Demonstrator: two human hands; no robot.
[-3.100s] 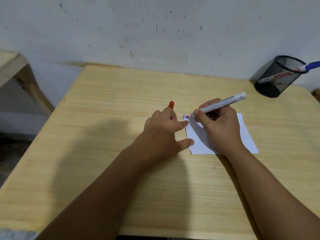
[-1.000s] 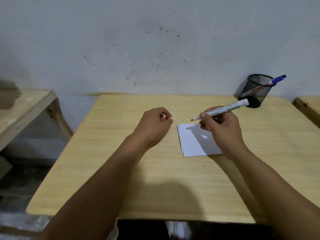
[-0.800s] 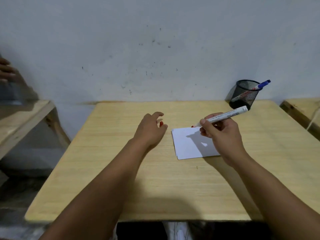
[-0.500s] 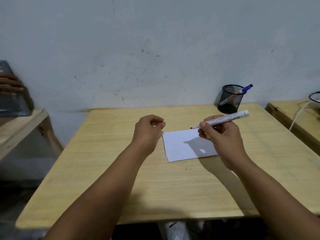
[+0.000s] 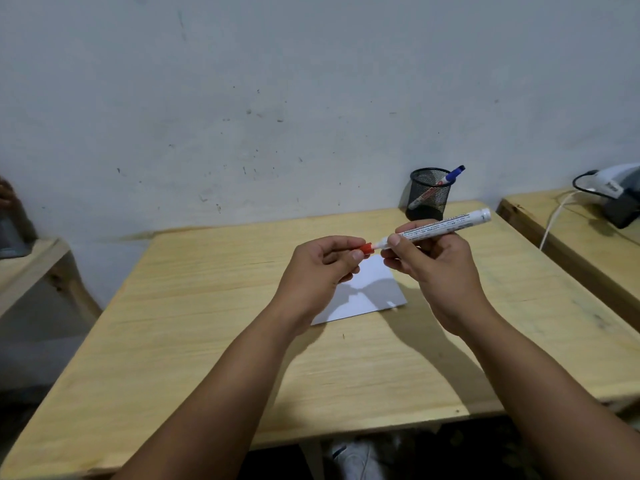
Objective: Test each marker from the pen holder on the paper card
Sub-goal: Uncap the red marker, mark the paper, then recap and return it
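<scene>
My right hand (image 5: 434, 268) grips a white marker (image 5: 446, 227) by its barrel, held level above the table. My left hand (image 5: 320, 271) pinches the marker's red cap (image 5: 366, 248), which sits over the marker's tip. Both hands hover above the white paper card (image 5: 367, 294), which lies flat on the wooden table (image 5: 207, 334) and is partly hidden by my left hand. A black mesh pen holder (image 5: 429, 199) stands at the table's back right by the wall, with a blue-capped marker (image 5: 453, 174) leaning in it.
A second wooden table (image 5: 571, 237) stands to the right with a cable and a dark device (image 5: 616, 199) on it. Another wooden surface (image 5: 24, 268) lies at the far left, where someone's hand shows at the frame edge. A grey wall backs the tables.
My hands have come together above the card. The red cap in my left hand now sits on the tip of the marker, which was bare half a second ago.
</scene>
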